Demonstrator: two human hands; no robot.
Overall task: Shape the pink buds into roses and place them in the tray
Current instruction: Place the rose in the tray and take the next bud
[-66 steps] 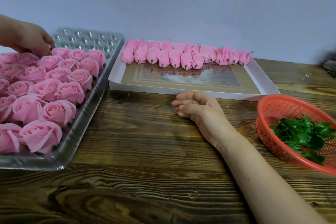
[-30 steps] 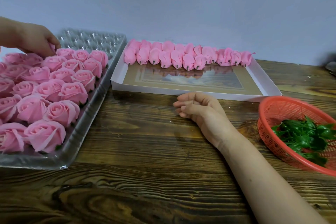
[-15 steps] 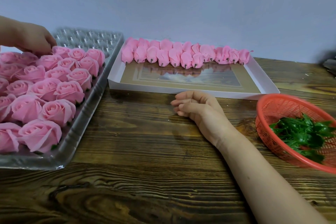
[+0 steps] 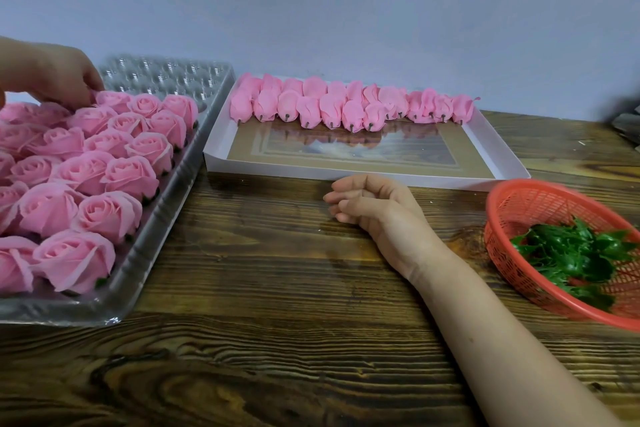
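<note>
Left fingers (image 4: 86, 88) point down, tips touching the far roses (image 4: 104, 211), and whether they pinch one or merely touch, I cannot tell; the petals hide the tips. The left hand (image 4: 52, 74) arches above them at the tray's far left, wrist running off the edge of view.

Over to the right fingers (image 4: 349, 208): loosely curled, close together, holding nothing. The right hand (image 4: 377, 215) lies on its side on the table (image 4: 277, 288), just in front of the box (image 4: 277, 168), forearm stretched back toward the camera.

The roses, open and pink, fill most of the clear plastic tray (image 4: 142, 260) at left, packed row on row and touching one another. Only the farthest cells (image 4: 166, 74) show bare.

The buds (image 4: 346, 107), closed and pink, lie in a crowded line along the far side of the shallow white box, stubs pointing toward the camera. The box sits just beside the tray, its glossy bottom reflecting them.

At right, a red mesh basket (image 4: 530, 208) tilts on the table, green leaves (image 4: 575, 253) heaped inside. A plain grey wall (image 4: 346, 10) stands behind it all.
</note>
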